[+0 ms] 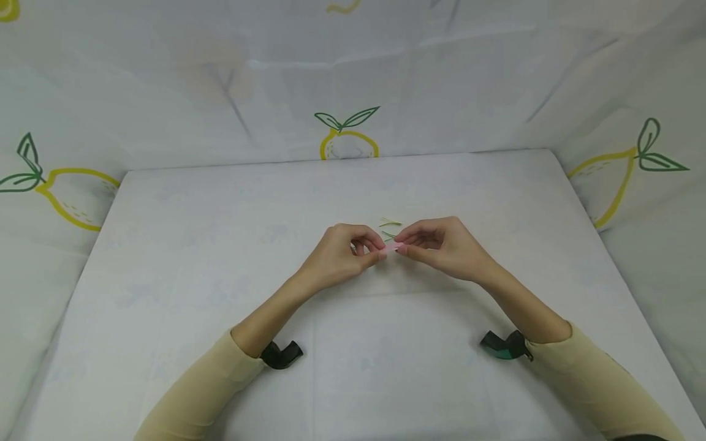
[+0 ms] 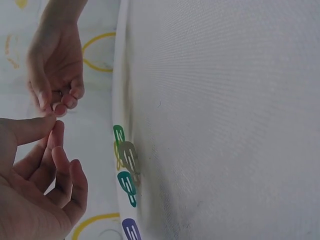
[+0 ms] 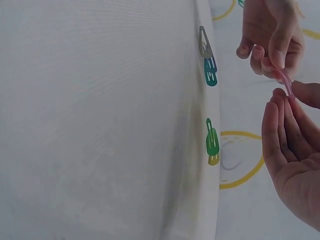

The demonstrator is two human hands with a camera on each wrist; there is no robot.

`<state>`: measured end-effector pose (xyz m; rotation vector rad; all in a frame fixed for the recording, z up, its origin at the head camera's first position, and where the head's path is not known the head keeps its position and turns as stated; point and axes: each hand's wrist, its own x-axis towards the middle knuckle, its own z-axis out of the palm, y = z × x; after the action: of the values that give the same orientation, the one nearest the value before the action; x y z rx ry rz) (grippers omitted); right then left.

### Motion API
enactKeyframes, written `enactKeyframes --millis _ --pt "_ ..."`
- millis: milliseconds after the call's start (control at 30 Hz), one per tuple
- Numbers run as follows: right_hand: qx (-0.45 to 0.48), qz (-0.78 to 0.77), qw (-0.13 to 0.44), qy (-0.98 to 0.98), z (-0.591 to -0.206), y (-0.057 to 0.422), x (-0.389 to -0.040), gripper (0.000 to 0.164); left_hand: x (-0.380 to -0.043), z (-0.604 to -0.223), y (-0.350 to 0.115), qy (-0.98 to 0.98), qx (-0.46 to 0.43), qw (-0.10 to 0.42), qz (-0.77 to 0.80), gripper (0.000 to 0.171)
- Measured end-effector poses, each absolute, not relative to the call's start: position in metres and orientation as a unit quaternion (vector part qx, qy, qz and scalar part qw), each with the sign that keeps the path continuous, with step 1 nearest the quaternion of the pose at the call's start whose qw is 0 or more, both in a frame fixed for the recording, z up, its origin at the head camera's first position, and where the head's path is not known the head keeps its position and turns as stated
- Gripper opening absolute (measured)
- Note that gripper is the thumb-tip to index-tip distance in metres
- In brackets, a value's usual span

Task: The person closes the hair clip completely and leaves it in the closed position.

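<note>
A small pink snap hair clip [image 1: 391, 246] is held up in front of me between both hands. My left hand [image 1: 353, 251] pinches its left end between thumb and forefinger. At the other end, the thumb and fingertips of my right hand [image 1: 441, 246] grip it. The right wrist view shows the pink clip [image 3: 286, 82] slightly bent, spanning the gap between the fingertips. In the left wrist view the fingers hide most of it.
More snap clips lie on the white table [image 1: 182, 269] beyond the hands: a grey one [image 2: 129, 156], a teal one [image 2: 127, 184], a purple one [image 2: 131, 229], a green one [image 3: 212, 142] and a yellow one [image 3: 214, 159]. A lemon-print curtain [image 1: 430, 92] surrounds the table.
</note>
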<state>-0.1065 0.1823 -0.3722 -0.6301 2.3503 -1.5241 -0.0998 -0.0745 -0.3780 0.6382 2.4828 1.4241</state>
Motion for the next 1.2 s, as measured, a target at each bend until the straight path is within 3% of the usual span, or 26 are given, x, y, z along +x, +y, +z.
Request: enactKeyframes --millis 1200 --pt "-0.225 -0.478 0.125 0.84 -0.372 0.194 -0.107 0.017 -0.101 -0.382 -0.073 0.857 0.209 0.094 0.461 0.004"
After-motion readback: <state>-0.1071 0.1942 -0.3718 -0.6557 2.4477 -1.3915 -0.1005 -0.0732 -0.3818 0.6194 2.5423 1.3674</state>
